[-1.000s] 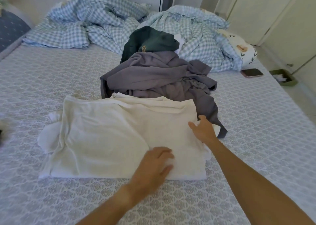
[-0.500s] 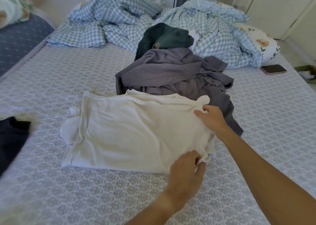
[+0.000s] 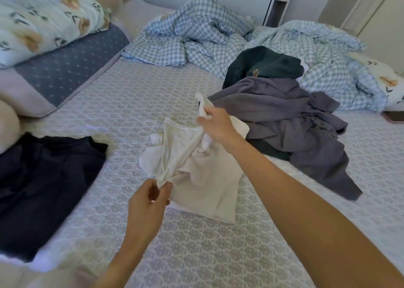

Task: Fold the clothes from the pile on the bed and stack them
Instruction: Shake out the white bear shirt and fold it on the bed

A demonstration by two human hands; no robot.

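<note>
Both hands grip a cream shirt (image 3: 196, 178) near the middle of the bed (image 3: 196, 255). The left hand (image 3: 146, 202) pinches a bunched edge at the shirt's near left side between thumb and fingertips; the right hand (image 3: 216, 123) clasps another edge at its far side and holds it raised, so cloth hangs twisted between the two hands while the lower part of the shirt lies on the bedcover. Just right of the shirt and touching it sits the pile: a crumpled grey garment (image 3: 288, 121) spread forward, with a dark green garment (image 3: 264, 65) on its far side. The green one carries a small tan mark, too small to read. At the left, well apart from the shirt, a dark navy garment (image 3: 41, 189) lies flat on the bed. Far behind, a rumpled blue checked duvet (image 3: 203, 38) stretches across the bed. A floral pillow (image 3: 39, 20) rests at far left on a grey dotted cushion (image 3: 67, 66). A phone (image 3: 395, 116) lies at the right edge.
</note>
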